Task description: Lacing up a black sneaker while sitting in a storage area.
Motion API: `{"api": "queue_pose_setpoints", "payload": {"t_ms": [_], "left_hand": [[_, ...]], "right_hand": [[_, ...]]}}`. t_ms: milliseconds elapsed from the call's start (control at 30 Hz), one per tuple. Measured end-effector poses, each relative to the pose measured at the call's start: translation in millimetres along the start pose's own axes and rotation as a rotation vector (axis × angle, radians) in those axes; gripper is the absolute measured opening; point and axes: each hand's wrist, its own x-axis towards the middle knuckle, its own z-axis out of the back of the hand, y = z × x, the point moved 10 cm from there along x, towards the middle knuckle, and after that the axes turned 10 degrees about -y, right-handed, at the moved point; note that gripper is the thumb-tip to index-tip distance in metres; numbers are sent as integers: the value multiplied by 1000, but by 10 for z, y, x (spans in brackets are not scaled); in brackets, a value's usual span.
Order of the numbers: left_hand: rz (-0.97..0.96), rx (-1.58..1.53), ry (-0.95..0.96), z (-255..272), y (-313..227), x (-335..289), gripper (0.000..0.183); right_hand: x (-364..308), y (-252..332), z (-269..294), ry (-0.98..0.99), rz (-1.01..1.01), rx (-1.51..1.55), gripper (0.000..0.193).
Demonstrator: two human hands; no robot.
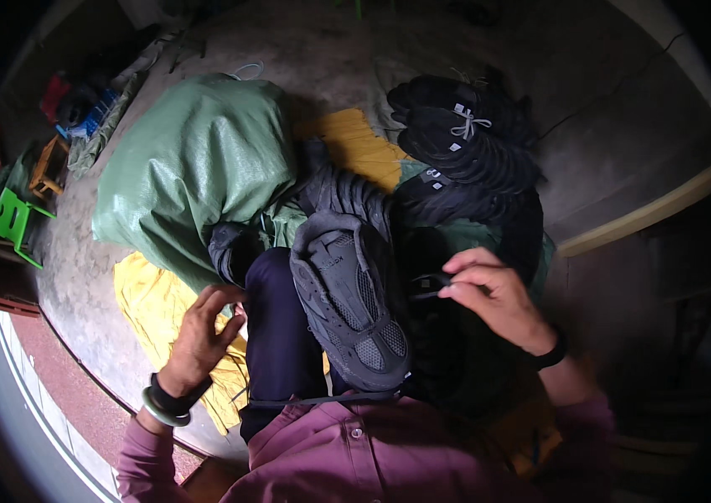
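Grey mesh in the head view: saw one shoe (347, 293) over the lap (278, 335), toe bodyward, no lace visible across its tongue; judged it unlaced, with further progress unclear. Pinched one black loop between fingertips of the right hand (496, 299); held the left hand (199, 334) half-curled, grip impossible to tell. Counted one green sack (196, 159) and several black shoes (468, 147), overlapping too darkly to number.

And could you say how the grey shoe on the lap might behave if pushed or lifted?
The shoe would probably flex at its mesh toe and gaping opening. It might tip if pushed, since it rests on the lap.
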Motion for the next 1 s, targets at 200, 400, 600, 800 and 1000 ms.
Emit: {"api": "queue_pose_setpoints", "payload": {"t_ms": [200,400,600,800,1000], "left_hand": [[-58,-170,-65,-371,-534,459,34],[-46,-151,-55,-535,-548,603,41],[-155,-50,43,-606,-643,769,37],[-160,6,169,-697,-593,960,35],[-320,188,50,-571,-1023,981,33]], "right_hand": [[-17,-185,-636,87,-296,420,9],[-329,-495,-1110,70,-527,674,20],[-413,-390,-1221,-22,-414,695,20],[-436,-277,-1199,-30,-327,483,19],[-471,-347,-1243,13,-418,600,13]]}}
